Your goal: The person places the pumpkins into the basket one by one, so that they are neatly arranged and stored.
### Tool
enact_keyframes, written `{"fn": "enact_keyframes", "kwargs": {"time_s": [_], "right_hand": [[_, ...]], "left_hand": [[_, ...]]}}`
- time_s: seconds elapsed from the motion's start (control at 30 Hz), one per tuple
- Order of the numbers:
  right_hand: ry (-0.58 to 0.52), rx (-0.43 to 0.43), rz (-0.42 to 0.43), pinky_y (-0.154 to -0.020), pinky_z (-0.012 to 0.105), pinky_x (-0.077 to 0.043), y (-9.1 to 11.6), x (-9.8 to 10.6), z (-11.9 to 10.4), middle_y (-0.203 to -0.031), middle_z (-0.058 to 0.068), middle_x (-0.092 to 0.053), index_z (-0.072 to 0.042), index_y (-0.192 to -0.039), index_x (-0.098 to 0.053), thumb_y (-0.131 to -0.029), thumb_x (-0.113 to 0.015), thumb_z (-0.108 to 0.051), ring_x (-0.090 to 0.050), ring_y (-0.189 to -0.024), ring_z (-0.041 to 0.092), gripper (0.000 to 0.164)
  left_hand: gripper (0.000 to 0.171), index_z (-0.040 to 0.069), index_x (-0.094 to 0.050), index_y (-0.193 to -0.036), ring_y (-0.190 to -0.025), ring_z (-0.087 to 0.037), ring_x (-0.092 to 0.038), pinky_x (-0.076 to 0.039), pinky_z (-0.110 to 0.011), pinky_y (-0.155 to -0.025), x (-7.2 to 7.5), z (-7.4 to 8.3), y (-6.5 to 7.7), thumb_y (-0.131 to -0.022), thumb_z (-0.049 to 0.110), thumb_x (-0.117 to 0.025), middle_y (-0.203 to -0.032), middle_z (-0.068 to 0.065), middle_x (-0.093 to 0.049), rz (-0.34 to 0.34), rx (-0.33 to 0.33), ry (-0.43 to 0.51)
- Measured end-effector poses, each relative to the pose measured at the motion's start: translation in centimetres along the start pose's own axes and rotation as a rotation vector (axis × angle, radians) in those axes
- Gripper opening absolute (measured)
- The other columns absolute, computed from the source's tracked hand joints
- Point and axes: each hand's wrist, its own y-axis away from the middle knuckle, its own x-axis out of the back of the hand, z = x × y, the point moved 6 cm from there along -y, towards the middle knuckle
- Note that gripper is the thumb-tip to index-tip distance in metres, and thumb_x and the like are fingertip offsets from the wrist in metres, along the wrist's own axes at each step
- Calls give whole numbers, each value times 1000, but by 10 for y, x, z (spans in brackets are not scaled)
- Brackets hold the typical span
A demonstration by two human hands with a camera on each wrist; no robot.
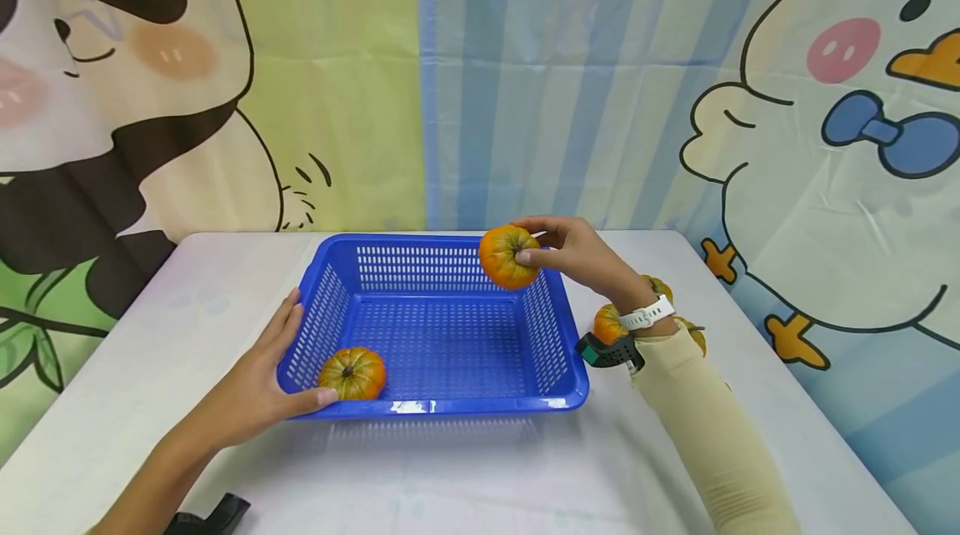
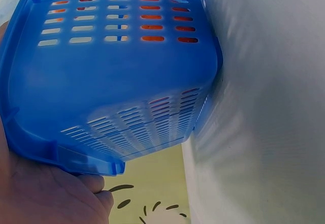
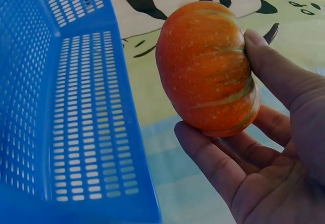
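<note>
My right hand (image 1: 583, 258) holds a small orange pumpkin (image 1: 504, 257) between thumb and fingers, over the back right corner of a blue plastic basket (image 1: 442, 408). In the right wrist view, the pumpkin (image 3: 203, 66) is gripped at its stem side and appears beside the basket wall (image 3: 94, 117). At the basket's front left corner, my left hand (image 1: 258, 381) grips the rim, thumb along the front edge and fingers along the left side. Inside that corner sits another pumpkin (image 1: 352, 374), orange with greenish streaks.
Several more pumpkins (image 1: 609, 324) lie on the white table (image 1: 450, 485) right of the basket, partly hidden behind my right forearm. A printed cartoon curtain (image 1: 525, 85) hangs behind the table. Both wrists wear dark straps; the right also has a white band (image 1: 648, 314).
</note>
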Motion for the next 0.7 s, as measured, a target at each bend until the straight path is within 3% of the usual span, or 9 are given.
{"fn": "enact_keyframes", "kwargs": {"time_s": [0.33,0.53,0.7], "right_hand": [[-35,23,-95,-86,35,-55,-11,-20,-9,-119,9,-64,-8,-133,-59,-88,-74,-20,-63,-106,24,48],[-3,49,-139,-80,38,-57,-17,-30,-12,-111,7,-67,-10,-130,-62,-86,-76,-20,-65,-96,23,47],[46,66,-167,-79,35,-57,-25,-39,-18,-112,7,-66,-8,-128,-63,-86,-76,-22,-66,-95,20,47]], "left_hand": [[115,6,-1,-156,-144,-45,-3,-18,-77,-99,-1,1,-1,-78,41,-78,-162,2,11,3,-6,2],[115,5,-1,-156,-144,-46,-2,-18,-77,-99,-2,1,1,-78,40,-79,-162,2,11,-2,-1,12],[115,5,-1,-156,-143,-47,-4,-19,-78,-98,-1,1,1,-78,40,-79,-162,2,12,2,-3,0]]}}
